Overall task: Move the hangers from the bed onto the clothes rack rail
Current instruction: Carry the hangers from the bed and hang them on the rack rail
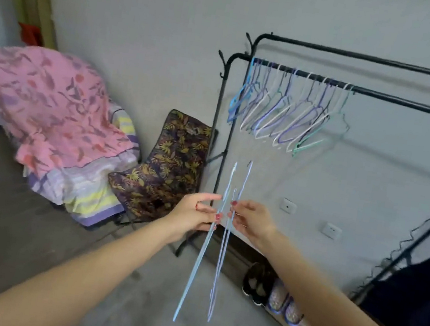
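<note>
Hands [195, 213] [251, 220] outstretched, pinching edge-on hangers [208, 234].

Clothes rack rail [385, 95]: black metal bar, front one of two parallel rails; carried a bunched row of thin hangers [285, 112] in blue, purple, white and green near its left end. Rear rail [377, 59]: bare where visible. Floor [16, 231]: grey; bore the rack's feet, a pile of folded bedding under a pink patterned cloth [48, 110], a leaf-print folding chair [168, 167] and shoes [272, 291] below the rack.
</note>
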